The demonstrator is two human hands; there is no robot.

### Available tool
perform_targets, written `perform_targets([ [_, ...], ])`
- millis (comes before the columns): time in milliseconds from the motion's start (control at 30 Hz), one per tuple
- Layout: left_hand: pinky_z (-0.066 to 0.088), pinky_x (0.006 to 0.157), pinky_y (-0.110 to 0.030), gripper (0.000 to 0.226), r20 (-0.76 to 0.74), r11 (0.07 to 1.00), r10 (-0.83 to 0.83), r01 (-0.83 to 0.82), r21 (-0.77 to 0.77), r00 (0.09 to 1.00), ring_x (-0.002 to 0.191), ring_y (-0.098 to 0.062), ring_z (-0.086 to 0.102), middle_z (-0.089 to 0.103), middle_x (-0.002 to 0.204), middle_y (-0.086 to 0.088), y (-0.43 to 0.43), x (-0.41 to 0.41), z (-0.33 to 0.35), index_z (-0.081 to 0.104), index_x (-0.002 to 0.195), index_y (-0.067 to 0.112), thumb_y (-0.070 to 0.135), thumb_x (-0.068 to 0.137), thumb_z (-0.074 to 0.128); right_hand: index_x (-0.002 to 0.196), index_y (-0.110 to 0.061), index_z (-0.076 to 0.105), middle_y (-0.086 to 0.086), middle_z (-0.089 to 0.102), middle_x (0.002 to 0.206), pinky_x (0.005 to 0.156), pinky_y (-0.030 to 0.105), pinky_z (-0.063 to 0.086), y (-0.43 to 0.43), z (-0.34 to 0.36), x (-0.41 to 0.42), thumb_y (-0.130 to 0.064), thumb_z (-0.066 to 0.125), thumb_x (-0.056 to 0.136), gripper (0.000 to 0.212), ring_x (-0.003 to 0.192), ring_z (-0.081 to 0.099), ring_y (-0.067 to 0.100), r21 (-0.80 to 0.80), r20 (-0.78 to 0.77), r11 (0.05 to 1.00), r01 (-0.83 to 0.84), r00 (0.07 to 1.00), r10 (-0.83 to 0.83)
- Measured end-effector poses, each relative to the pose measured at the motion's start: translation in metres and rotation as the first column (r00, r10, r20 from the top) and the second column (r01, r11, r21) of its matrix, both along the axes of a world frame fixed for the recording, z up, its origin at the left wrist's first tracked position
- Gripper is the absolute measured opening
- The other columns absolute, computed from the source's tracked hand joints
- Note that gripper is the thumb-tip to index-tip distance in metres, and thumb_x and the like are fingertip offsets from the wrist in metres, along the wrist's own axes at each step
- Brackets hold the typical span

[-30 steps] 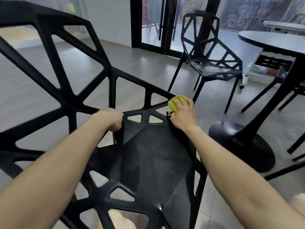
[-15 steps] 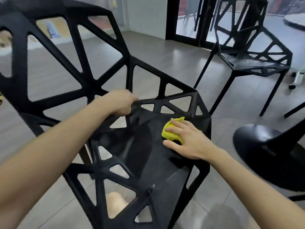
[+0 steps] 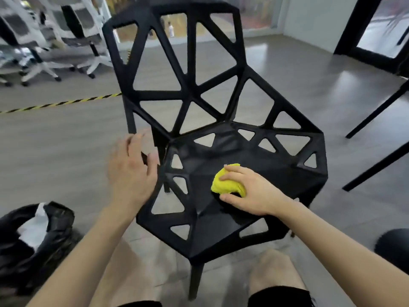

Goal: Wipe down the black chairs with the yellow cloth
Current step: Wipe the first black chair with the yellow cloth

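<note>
The black faceted openwork chair [image 3: 203, 218] looks like moulded plastic, smooth with a dull satin sheen. The bunched yellow cloth [image 3: 225, 185] is soft, nubby, matt fabric. The grey plank floor [image 3: 66, 147] shows wood-like grain and faint gloss. The black crinkled bag [image 3: 26, 262] is shiny thin plastic.

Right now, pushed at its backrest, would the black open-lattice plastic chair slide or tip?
Probably slides: the grey floor looks glossy. Likely light: the black lattice chair is mostly open triangles. A high push might tip it, given its tall back.
</note>
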State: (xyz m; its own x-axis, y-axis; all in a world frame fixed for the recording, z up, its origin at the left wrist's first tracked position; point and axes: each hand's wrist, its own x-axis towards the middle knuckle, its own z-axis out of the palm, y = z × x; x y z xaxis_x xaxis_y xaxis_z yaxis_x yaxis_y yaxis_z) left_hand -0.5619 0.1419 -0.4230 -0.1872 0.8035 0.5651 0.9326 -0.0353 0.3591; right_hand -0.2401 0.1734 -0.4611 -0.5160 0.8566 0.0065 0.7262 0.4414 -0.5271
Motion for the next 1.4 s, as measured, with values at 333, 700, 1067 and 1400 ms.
perform_targets([
  [333,0.032,0.056,-0.033,0.045,0.169,0.831,0.333,-0.204,-0.518,0.928,0.066,-0.022,0.054,0.059,0.072,-0.003,-0.063,0.003,-0.022,0.061,0.084,0.010,0.041,0.114,0.045,0.156,-0.026,0.037,0.009,0.064,0.134,0.100,0.041,0.047,0.044,0.025,-0.046,-0.029,0.061,0.087,0.073,0.125,0.055,0.035,0.078,0.333,0.993,-0.091,0.941,0.060],
  [700,0.058,0.082,-0.050,0.040,0.260,0.807,0.310,-0.109,-0.580,0.914,0.085,-0.042,0.072,0.073,0.086,-0.021,-0.028,-0.035,0.008,0.068,0.091,0.002,0.026,0.114,0.045,0.149,-0.036,0.041,0.009,0.041,0.141,0.103,0.056,0.040,0.087,-0.031,-0.096,-0.045,0.054,0.104,0.048,0.126,0.040,0.038,0.303,0.416,0.943,-0.139,0.910,0.000],
  [1067,0.053,0.060,-0.022,0.035,0.499,0.837,0.278,0.048,-0.546,0.821,0.063,-0.009,0.076,0.079,0.072,0.007,-0.029,-0.052,-0.010,0.078,0.096,0.017,0.026,0.114,0.050,0.153,-0.042,0.044,0.002,0.040,0.161,0.117,0.059,0.025,0.212,-0.035,-0.187,-0.049,0.046,0.104,0.050,0.148,0.030,0.033,0.169,0.115,0.983,0.074,0.989,-0.095],
  [1400,0.051,0.061,-0.028,0.033,0.492,0.858,0.325,-0.033,-0.513,0.808,0.069,-0.022,0.079,0.082,0.086,0.000,-0.052,-0.038,-0.005,0.080,0.096,0.020,0.034,0.113,0.054,0.138,-0.039,0.064,-0.008,0.066,0.129,0.103,0.048,0.046,0.045,-0.018,-0.109,-0.060,0.053,0.099,0.046,0.119,0.056,0.025,0.272,0.111,0.929,-0.251,0.967,0.229],
])
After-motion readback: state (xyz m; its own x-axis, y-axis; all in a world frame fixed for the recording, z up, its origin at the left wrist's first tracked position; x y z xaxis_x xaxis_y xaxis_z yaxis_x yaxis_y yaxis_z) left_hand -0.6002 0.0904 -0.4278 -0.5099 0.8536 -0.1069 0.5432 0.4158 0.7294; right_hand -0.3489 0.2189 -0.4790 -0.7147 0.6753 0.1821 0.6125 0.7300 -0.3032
